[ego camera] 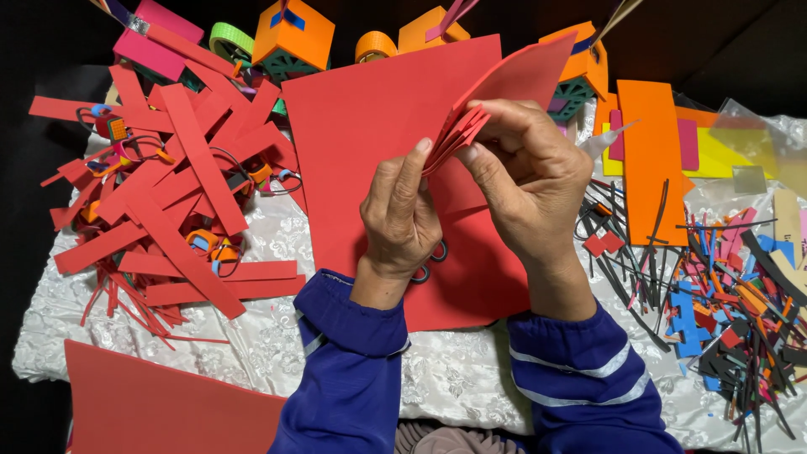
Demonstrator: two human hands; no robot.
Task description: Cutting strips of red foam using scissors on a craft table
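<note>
A stack of thin red foam sheets (395,134) is held above the middle of the desk (252,353), which is covered with a white patterned cloth. Its long axis runs from the near edge toward the far edge, tilted slightly to the right, and its far right corner points to the far right. The right hand (530,181) is closed on the fanned edges of the sheets, thumb and fingers (496,113) pinching them. The left hand (402,214) is set against the same edges, its thumb pressed to the fan and its other fingers curled behind the sheets. Black scissor handles (429,261) are seen just beneath the left hand. A heap of red foam strips (176,193) is spread over the left side of the desk, and mixed coloured foam scraps (723,294) over the right. A flat orange foam rectangle (651,160) lies near the far right. Bare cloth is left only along the near edge, beside another red foam sheet (160,403) at the near left corner.
</note>
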